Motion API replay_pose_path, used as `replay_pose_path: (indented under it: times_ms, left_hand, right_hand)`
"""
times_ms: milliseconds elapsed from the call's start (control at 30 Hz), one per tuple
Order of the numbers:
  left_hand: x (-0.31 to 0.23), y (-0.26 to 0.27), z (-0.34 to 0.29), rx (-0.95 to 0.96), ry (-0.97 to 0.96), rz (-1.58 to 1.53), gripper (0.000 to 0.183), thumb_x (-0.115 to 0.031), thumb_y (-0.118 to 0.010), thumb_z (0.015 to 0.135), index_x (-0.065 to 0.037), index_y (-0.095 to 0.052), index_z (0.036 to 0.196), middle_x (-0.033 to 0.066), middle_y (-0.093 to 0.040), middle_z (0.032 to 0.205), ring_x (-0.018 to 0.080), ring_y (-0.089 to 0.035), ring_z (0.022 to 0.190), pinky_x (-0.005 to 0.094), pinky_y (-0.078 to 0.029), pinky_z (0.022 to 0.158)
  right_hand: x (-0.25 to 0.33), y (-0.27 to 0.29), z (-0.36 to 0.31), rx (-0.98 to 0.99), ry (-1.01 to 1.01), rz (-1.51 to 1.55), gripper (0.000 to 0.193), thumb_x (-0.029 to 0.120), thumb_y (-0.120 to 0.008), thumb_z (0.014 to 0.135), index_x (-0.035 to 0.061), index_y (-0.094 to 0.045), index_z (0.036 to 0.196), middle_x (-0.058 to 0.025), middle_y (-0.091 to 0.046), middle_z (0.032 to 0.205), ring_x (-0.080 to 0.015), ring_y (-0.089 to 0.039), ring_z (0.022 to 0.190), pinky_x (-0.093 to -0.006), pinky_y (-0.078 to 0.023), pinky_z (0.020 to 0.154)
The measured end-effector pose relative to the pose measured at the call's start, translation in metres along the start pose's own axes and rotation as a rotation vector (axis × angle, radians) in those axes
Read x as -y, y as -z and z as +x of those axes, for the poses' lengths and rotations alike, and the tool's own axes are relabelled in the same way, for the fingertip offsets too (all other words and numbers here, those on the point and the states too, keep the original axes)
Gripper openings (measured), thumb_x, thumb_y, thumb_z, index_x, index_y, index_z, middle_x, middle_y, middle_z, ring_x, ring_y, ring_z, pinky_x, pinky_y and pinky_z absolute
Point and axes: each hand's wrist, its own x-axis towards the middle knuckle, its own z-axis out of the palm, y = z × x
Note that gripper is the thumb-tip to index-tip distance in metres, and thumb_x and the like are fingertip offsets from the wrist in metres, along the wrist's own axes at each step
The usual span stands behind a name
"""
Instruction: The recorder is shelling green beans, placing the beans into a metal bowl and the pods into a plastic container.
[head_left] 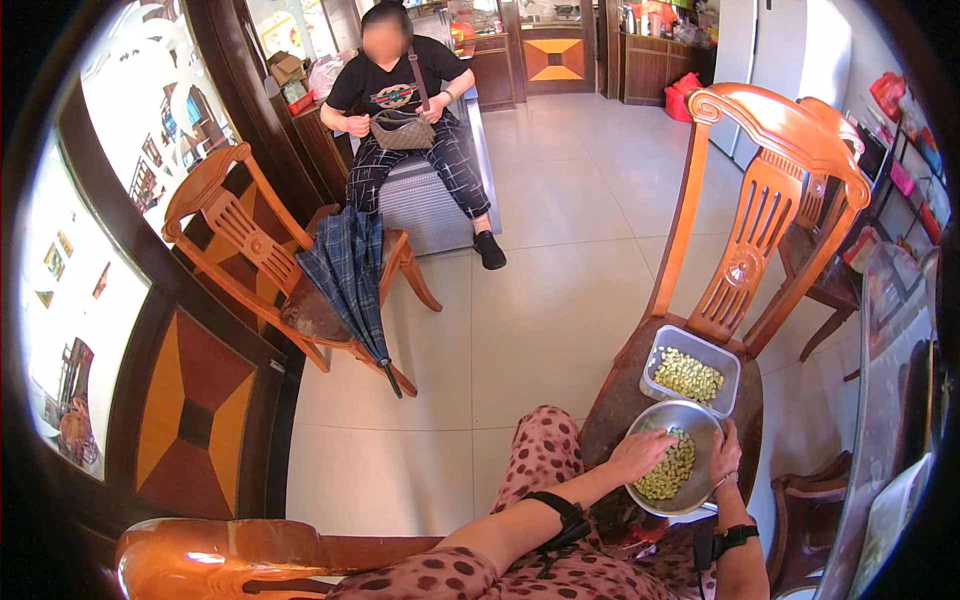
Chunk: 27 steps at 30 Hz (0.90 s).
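The left hand's fingers (662,440) dipped into the metal bowl (704,488), bent over the pale green beans (668,474); their tips were hard to make out, so whether they were apart or pinched on a bean could not be told. The right hand (726,456) was clamped on the bowl's right side, part of its grip hidden behind the wall. The beans covered much of the bowl's floor, some hidden under the left hand.

Just beyond the bowl, a clear plastic container (727,400) held similar pieces; whether the two touched was unclear. Under both was a wooden chair (618,402), its seat partly hidden by them. Nearer than the bowl, spotted trousers (545,450) were cut off by the lower edge. Well apart from the bowl, to its far left, a folded umbrella (350,270) leaned across another chair (240,225), and beyond that sat a person (405,95), face blurred.
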Motion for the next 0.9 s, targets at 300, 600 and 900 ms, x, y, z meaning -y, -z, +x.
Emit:
replay_pose_path:
  times_ms: [300,600,900]
  left_hand:
    - [-0.009,0.011,0.002,0.07,0.063,-0.081,0.023,-0.013,-0.045,0.078,-0.007,-0.047,0.1,0.0168,-0.054,0.088,0.0313,-0.053,0.077,0.0394,-0.042,0.068]
    - [-0.017,0.019,0.002,-0.019,0.094,-0.069,0.034,-0.011,-0.047,0.076,-0.01,-0.045,0.11,0.0176,-0.05,0.098,0.0323,-0.053,0.081,0.0384,-0.044,0.067]
    - [-0.003,0.001,0.0,-0.02,0.017,-0.04,0.031,-0.009,-0.048,0.075,-0.007,-0.047,0.105,0.0162,-0.049,0.099,0.0309,-0.052,0.085,0.0373,-0.043,0.073]
  right_hand:
    - [0.003,0.0,-0.001,-0.016,-0.01,-0.027,0.037,0.02,-0.042,0.083,-0.0014,-0.04,0.113,-0.0237,-0.051,0.101,-0.0368,-0.05,0.094,-0.0395,-0.039,0.079]
    - [0.008,0.003,-0.001,-0.003,-0.007,-0.034,0.036,0.02,-0.042,0.083,-0.0015,-0.04,0.113,-0.0237,-0.051,0.102,-0.0373,-0.049,0.094,-0.0398,-0.039,0.08]
    - [0.009,0.003,-0.001,0.015,-0.026,-0.039,0.037,0.021,-0.042,0.083,0.0001,-0.039,0.114,-0.023,-0.05,0.103,-0.0368,-0.049,0.095,-0.0401,-0.039,0.08]
